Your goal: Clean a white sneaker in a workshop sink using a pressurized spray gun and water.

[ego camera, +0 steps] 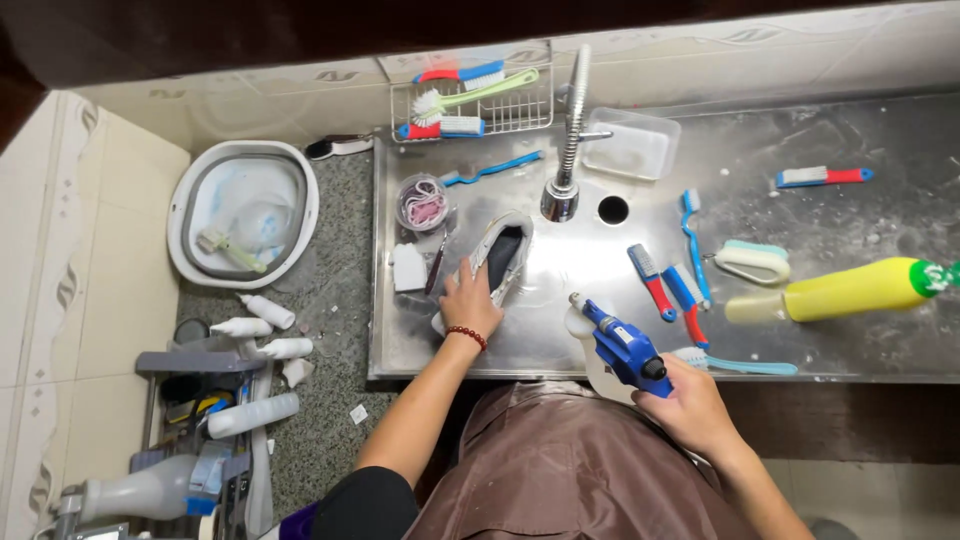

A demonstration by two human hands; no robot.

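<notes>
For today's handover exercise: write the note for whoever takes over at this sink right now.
Left hand: grip on the grey shoe, pressing it on the steel sink below the tap.
Right hand: grip shut on the blue spray gun, nozzle toward the shoe.
Brushes lie to the right, yellow bottle beyond.
Done: shoe positioned.
Left: no spray or foam visible on it yet.

Left hand [468, 302] stretched forward, palm down, fingers curled in a grip, right hand [690, 405] clenched, wrist bent

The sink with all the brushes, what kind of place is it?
Probably a shoe-cleaning station: the left hand holds a shoe in a steel sink, brushes lie around, and the right hand holds a blue spray tool.
</notes>
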